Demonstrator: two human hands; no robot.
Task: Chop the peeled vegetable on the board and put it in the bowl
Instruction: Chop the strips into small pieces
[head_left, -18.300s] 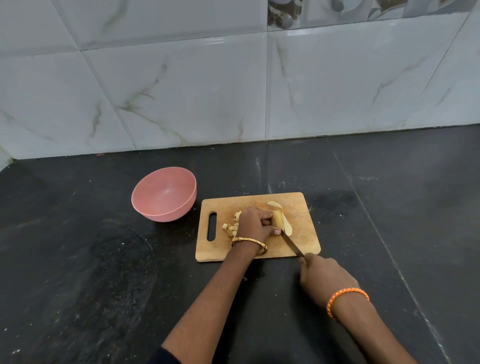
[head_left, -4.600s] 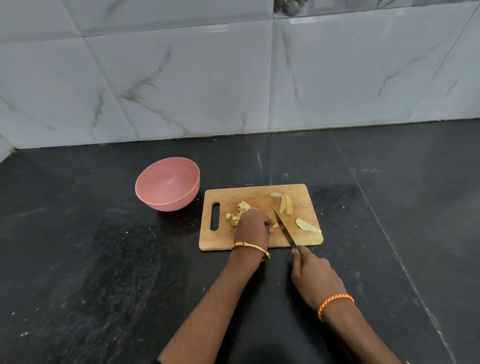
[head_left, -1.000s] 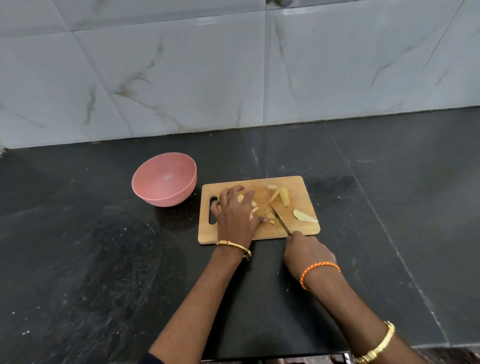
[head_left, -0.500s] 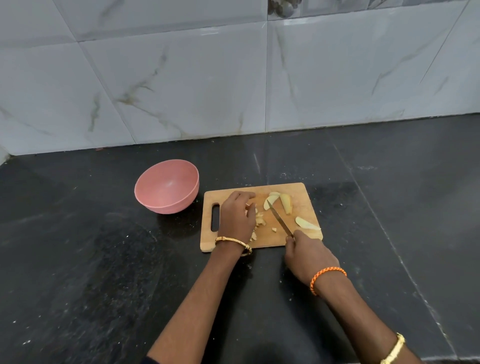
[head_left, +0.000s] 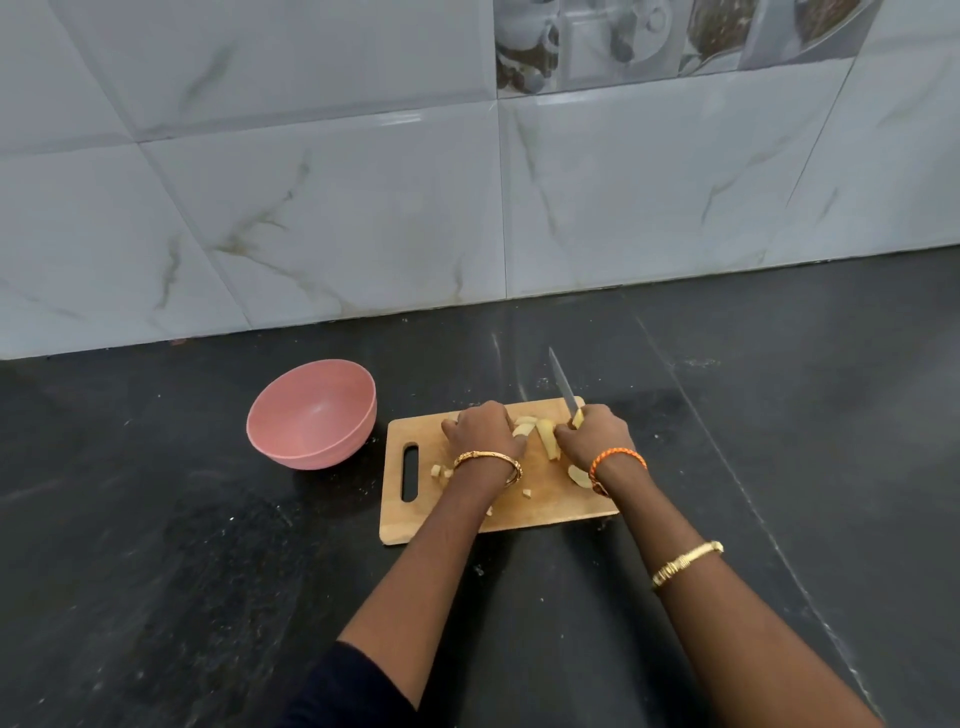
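A wooden chopping board (head_left: 540, 512) lies on the black counter. Pale yellow vegetable wedges (head_left: 546, 440) lie at its far middle, between my two hands. Small chopped bits (head_left: 439, 473) lie near the handle slot, and one more wedge (head_left: 578, 475) lies by my right wrist. My left hand (head_left: 483, 428) is curled over the far left wedges and touches them. My right hand (head_left: 592, 434) grips the knife (head_left: 563, 387), whose blade points up and away past the board's far edge. The pink bowl (head_left: 311, 413) stands left of the board with nothing inside it.
A white marble-tiled wall (head_left: 467, 208) rises behind the black counter (head_left: 156, 571). The bowl stands a short gap from the board's left edge.
Both hands have moved to the board's far part. The knife has lifted off the board, and its blade now points up and away. My left hand has left the chopped bits for the wedges.
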